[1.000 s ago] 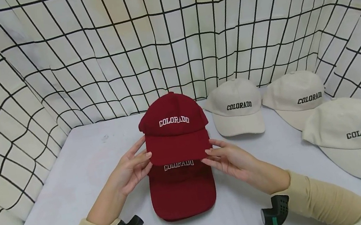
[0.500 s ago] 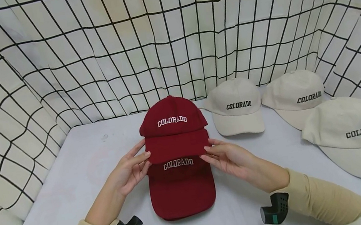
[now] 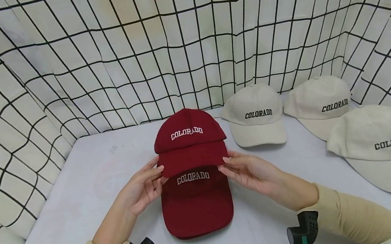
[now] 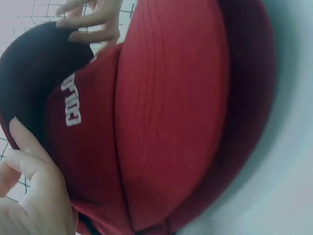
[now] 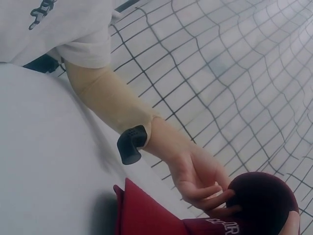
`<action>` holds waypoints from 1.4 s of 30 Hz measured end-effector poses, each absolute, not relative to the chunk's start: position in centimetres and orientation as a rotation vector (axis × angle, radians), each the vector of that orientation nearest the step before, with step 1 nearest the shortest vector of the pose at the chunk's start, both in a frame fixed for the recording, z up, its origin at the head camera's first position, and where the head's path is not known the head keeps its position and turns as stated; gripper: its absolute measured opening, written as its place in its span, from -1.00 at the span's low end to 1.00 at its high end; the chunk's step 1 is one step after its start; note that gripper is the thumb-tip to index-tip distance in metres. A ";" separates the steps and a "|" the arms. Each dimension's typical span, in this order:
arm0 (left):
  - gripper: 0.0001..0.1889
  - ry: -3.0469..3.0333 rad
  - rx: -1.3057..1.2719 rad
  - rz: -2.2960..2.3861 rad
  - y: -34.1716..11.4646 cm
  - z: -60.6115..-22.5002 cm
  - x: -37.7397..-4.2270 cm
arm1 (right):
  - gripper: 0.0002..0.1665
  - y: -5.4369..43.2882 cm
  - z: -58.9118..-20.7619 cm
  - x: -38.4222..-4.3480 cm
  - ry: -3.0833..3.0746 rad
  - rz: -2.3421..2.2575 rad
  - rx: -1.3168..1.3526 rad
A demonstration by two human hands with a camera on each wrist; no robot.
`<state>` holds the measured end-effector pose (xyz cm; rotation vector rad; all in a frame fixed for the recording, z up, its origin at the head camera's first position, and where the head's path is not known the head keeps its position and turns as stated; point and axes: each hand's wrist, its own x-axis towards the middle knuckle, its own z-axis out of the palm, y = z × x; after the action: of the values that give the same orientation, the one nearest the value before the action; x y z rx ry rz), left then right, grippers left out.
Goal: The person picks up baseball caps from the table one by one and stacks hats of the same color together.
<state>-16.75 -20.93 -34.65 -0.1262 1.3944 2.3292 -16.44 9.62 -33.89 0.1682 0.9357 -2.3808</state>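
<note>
A dark red baseball cap [image 3: 186,120] lettered COLORADO is held tilted, its brim over the crown of another red cap [image 3: 199,216] lying on the table. My left hand [image 3: 142,189] pinches the left edge of the upper brim, and my right hand [image 3: 254,172] pinches the right edge. The left wrist view shows the dark underside of the raised brim [image 4: 22,73], with the left thumb on its rim. Below the lower cap's brim [image 4: 171,107], a second red brim [image 4: 252,93] shows, so caps are stacked there.
Three cream COLORADO caps sit to the right: one near the middle [image 3: 253,102], one behind [image 3: 321,92], one in front [image 3: 369,129]. A white cloth covers the table [image 3: 88,188]. White curtains with a black grid [image 3: 182,31] enclose the back and sides.
The upper red cap's crown has come down and its brim has tipped up, showing more of the lower cap's lettering. Both hands keep their grip on the brim.
</note>
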 end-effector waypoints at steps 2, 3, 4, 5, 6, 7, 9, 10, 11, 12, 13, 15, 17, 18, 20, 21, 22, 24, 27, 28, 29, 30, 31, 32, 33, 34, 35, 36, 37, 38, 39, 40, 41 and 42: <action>-0.25 1.396 -0.116 2.316 -21.2 -34.8 -16.8 | -0.21 9.5 -34.0 -16.2 0.957 -2.364 0.168; -0.25 1.399 -0.109 2.307 -21.3 -34.8 -16.8 | -0.21 9.5 -34.0 -16.1 0.965 -2.358 0.172; -0.25 1.397 -0.105 2.300 -21.4 -34.9 -16.8 | -0.20 9.4 -34.0 -16.0 0.974 -2.351 0.174; -0.25 1.393 -0.101 2.295 -21.5 -34.9 -16.8 | -0.20 9.3 -34.1 -15.9 0.981 -2.348 0.173; -0.25 1.389 -0.102 2.291 -21.6 -34.9 -16.8 | -0.19 9.3 -34.1 -15.8 0.986 -2.346 0.177; -0.24 1.384 -0.098 2.288 -21.7 -34.9 -16.8 | -0.20 9.3 -34.1 -15.7 0.995 -2.345 0.176; -0.24 1.375 -0.080 2.284 -21.9 -34.9 -16.8 | -0.20 9.2 -34.1 -15.5 1.015 -2.341 0.170; -0.23 1.373 -0.071 2.281 -21.9 -35.0 -16.8 | -0.20 9.2 -34.2 -15.4 1.027 -2.336 0.165; -0.23 1.371 -0.061 2.278 -22.0 -35.0 -16.8 | -0.20 9.3 -34.2 -15.3 1.035 -2.331 0.162; -0.23 1.372 -0.053 2.274 -22.1 -35.0 -16.8 | -0.20 9.3 -34.2 -15.2 1.044 -2.325 0.162; -0.22 1.375 -0.046 2.270 -22.2 -35.0 -16.7 | -0.20 9.3 -34.3 -15.1 1.050 -2.316 0.155; -0.21 1.389 -0.034 2.257 -22.4 -35.1 -16.7 | -0.18 9.3 -34.4 -14.9 1.061 -2.300 0.146; -0.21 1.396 -0.026 2.243 -22.6 -35.2 -16.5 | -0.18 9.3 -34.6 -14.7 1.068 -2.285 0.139; -0.20 1.406 -0.020 2.234 -22.6 -35.3 -16.5 | -0.18 9.3 -34.7 -14.6 1.073 -2.279 0.135; -0.19 1.408 -0.007 2.222 -22.8 -35.4 -16.4 | -0.18 9.3 -34.9 -14.5 1.084 -2.266 0.124; -0.18 1.404 -0.003 2.218 -22.9 -35.4 -16.3 | -0.18 9.3 -35.0 -14.5 1.089 -2.259 0.120; -0.18 1.402 0.002 2.216 -22.9 -35.5 -16.3 | -0.18 9.4 -35.1 -14.4 1.091 -2.255 0.117; -0.17 1.404 0.012 2.212 -23.0 -35.5 -16.2 | -0.19 9.3 -35.2 -14.3 1.101 -2.247 0.108; -0.19 1.414 0.003 2.207 -23.0 -35.5 -16.2 | -0.21 9.3 -35.4 -14.2 1.118 -2.233 0.094; -0.20 1.421 -0.002 2.204 -23.1 -35.6 -16.2 | -0.22 9.2 -35.4 -14.1 1.125 -2.226 0.088; -0.21 1.430 -0.006 2.201 -23.1 -35.6 -16.2 | -0.23 9.2 -35.4 -14.1 1.131 -2.218 0.080; -0.22 1.434 -0.012 2.199 -23.2 -35.7 -16.2 | -0.23 9.1 -35.4 -14.0 1.135 -2.211 0.076; -0.23 1.449 -0.023 2.193 -23.2 -35.7 -16.2 | -0.23 9.1 -35.4 -13.9 1.138 -2.204 0.071; -0.24 1.461 -0.032 2.190 -23.3 -35.7 -16.2 | -0.22 9.1 -35.5 -13.9 1.139 -2.198 0.069; -0.24 1.473 -0.037 2.185 -23.3 -35.8 -16.1 | -0.22 9.0 -35.6 -13.8 1.137 -2.194 0.067; -0.24 1.486 -0.040 2.177 -23.4 -35.8 -16.1 | -0.21 9.0 -35.7 -13.8 1.138 -2.189 0.066; -0.24 1.497 -0.044 2.170 -23.4 -35.8 -16.1 | -0.21 9.0 -35.8 -13.8 1.135 -2.188 0.066; -0.24 1.508 -0.049 2.163 -23.4 -35.8 -16.0 | -0.21 9.0 -35.9 -13.8 1.137 -2.186 0.065; -0.24 1.518 -0.051 2.155 -23.4 -35.8 -16.0 | -0.21 9.0 -36.0 -13.7 1.136 -2.185 0.063; -0.25 1.528 -0.051 2.148 -23.5 -35.8 -16.0 | -0.21 9.0 -36.1 -13.8 1.137 -2.185 0.064; -0.25 1.534 -0.047 2.142 -23.5 -35.8 -16.0 | -0.21 9.0 -36.2 -13.8 1.141 -2.184 0.063; -0.25 1.541 -0.047 2.136 -23.5 -35.7 -16.0 | -0.22 9.0 -36.3 -13.8 1.146 -2.183 0.061; -0.26 1.547 -0.047 2.132 -23.5 -35.7 -16.0 | -0.24 9.0 -36.4 -13.9 1.152 -2.183 0.064; -0.27 1.554 -0.047 2.127 -23.5 -35.7 -16.1 | -0.27 9.0 -36.5 -14.0 1.155 -2.187 0.072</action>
<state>-16.07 -23.53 -35.66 -0.0468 1.5538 2.1269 -13.97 9.00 -36.52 0.0716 1.1549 -2.1873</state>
